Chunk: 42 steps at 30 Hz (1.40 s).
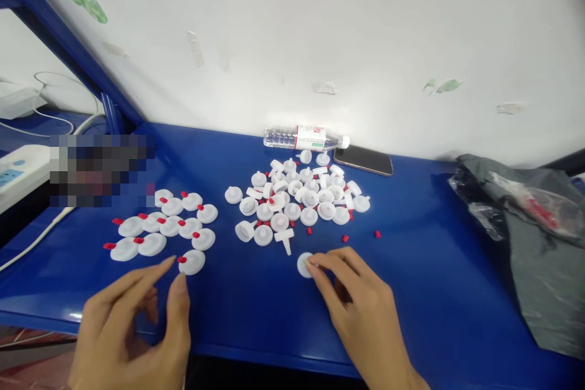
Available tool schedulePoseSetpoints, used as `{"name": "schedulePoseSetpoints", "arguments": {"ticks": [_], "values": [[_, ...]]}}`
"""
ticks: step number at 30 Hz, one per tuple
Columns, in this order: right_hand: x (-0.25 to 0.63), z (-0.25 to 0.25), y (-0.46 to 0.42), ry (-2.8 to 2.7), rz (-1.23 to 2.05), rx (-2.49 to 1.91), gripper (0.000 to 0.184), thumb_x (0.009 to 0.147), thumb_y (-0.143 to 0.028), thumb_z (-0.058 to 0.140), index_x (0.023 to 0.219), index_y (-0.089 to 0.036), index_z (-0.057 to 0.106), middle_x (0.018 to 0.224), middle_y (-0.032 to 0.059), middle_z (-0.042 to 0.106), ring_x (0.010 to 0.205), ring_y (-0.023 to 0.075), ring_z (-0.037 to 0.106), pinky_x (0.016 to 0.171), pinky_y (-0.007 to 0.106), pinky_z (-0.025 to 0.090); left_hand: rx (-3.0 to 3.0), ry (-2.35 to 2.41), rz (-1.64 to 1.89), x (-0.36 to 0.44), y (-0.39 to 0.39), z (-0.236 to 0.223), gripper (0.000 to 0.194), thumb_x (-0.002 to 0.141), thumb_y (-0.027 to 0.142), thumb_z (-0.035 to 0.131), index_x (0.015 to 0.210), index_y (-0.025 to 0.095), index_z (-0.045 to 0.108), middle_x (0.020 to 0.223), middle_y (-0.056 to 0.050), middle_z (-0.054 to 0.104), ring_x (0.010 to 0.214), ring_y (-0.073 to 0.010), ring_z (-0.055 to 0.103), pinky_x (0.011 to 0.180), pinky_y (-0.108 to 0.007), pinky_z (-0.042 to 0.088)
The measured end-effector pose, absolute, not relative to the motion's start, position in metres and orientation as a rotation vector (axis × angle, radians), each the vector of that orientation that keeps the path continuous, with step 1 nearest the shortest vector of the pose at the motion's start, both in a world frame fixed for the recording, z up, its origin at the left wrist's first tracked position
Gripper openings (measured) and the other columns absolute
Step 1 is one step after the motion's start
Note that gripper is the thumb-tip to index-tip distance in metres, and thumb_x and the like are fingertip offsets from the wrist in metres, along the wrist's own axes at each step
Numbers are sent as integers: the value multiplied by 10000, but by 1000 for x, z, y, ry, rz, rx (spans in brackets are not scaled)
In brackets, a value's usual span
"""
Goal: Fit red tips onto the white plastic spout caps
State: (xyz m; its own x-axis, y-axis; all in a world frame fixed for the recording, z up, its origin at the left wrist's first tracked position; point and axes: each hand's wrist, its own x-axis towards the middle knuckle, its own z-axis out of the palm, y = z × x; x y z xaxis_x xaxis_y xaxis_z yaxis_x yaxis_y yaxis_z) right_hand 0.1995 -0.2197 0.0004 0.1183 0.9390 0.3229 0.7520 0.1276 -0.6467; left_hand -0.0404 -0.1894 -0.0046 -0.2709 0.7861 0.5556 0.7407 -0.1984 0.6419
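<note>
The right hand [365, 298] has its thumb and forefinger brought together at the right edge of a white cap [303, 264], pinching it low over the blue table [256, 311]; the other fingers curl in behind (partly hidden by the hand itself). The left hand [132, 323] is empty, its thumb and forefinger parted in a loose C, the remaining fingers bent inward. Just beyond that gap lies the nearest red-tipped cap [194, 262] (whether a fingertip brushes it, I cannot tell).

Farther out on the left is a cluster of red-tipped caps [153, 245], flat side down, their red ends mostly pointing left. Beyond the right hand's cap, at the middle of the table, spreads a pile of white caps [292, 212], some upright, some tipped over, with red bits among them. Two more red bits [345, 239] lie apart, to the right of the pile.

Behind the pile a clear bottle [311, 138] lies on its side, its white-lidded end near a dark phone [363, 160]. A grey plastic bag [543, 274] sits crumpled at the far right (something red and white shows through clear plastic on it). A white wall [347, 30] stands behind.
</note>
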Motion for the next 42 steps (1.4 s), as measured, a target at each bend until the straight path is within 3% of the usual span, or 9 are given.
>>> {"name": "schedulePoseSetpoints", "arguments": {"ticks": [3, 7, 12, 16, 21, 27, 30, 38, 42], "values": [[201, 1, -231, -1712, 420, -1616, 154, 1054, -339, 601, 1094, -279, 736, 969, -8, 714, 587, 92, 653, 575, 223, 519, 2068, 1727, 1392, -27, -203, 0, 239, 936, 190, 704, 1161, 266, 738, 1058, -18, 658, 762, -142, 575, 703, -313, 468], [213, -1, -234, -1657, 333, -1700, 214, 1040, -384, 624, 1205, -286, 718, 993, -6, 730, 611, 105, 685, 637, 227, 569, 2297, 1366, 1116, -1, -212, -5, 345, 944, 196, 691, 1281, 267, 675, 1101, -50, 646, 900, -176, 631, 733, -278, 551], [221, -10, -220, -1685, 203, -1835, 259, 1067, -415, 547, 1087, -255, 750, 1003, 27, 724, 548, 119, 671, 571, 267, 570, 2424, 1350, 940, 19, -208, -21, 412, 965, 314, 705, 1361, 231, 629, 1184, -94, 650, 904, -193, 637, 681, -272, 597], [218, -12, -221, -1658, 287, -1715, 216, 1074, -319, 540, 1024, -245, 736, 986, 21, 761, 718, 149, 755, 673, 236, 614, 2406, 1324, 944, 22, -203, -24, 270, 981, 218, 673, 1250, 243, 664, 1120, -68, 681, 935, -193, 654, 748, -286, 612], [213, 6, -234, -1590, 554, -1489, 163, 1025, -210, 623, 1094, -273, 756, 944, -19, 800, 705, 123, 761, 693, 177, 637, 2378, 1311, 929, 22, -203, -23, 306, 976, 224, 681, 1280, 255, 656, 1121, -57, 700, 946, -194, 664, 771, -305, 623], [198, 10, -230, -1797, 363, -1380, 318, 1007, -68, 545, 1109, -240, 792, 1041, 24, 798, 796, 128, 787, 725, 176, 643, 2363, 1299, 1000, 23, -201, -24, 293, 987, 226, 667, 1279, 238, 666, 1106, -57, 718, 954, -194, 680, 777, -305, 632], [194, 4, -229, -1826, 323, -1381, 334, 1005, -56, 538, 1109, -241, 795, 1030, 18, 803, 762, 119, 785, 669, 162, 632, 2348, 1322, 1018, 22, -201, -25, 295, 1003, 240, 641, 1298, 228, 655, 1103, -61, 734, 952, -199, 691, 763, -308, 632], [188, 3, -228, -1609, 379, -1313, 270, 949, -55, 684, 1078, -268, 787, 1013, 2, 804, 992, 174, 765, 894, 272, 653, 2349, 1329, 984, 20, -202, -25, 343, 992, 265, 674, 1331, 234, 627, 1138, -53, 753, 969, -208, 701, 802, -333, 623], [183, -3, -224, -1532, 505, -1355, 201, 958, -88, 683, 983, -252, 797, 982, -7, 806, 875, 147, 782, 834, 211, 652, 2327, 1321, 1004, 22, -201, -28, 340, 993, 235, 664, 1331, 232, 626, 1127, -52, 760, 959, -206, 706, 823, -336, 623]]}}
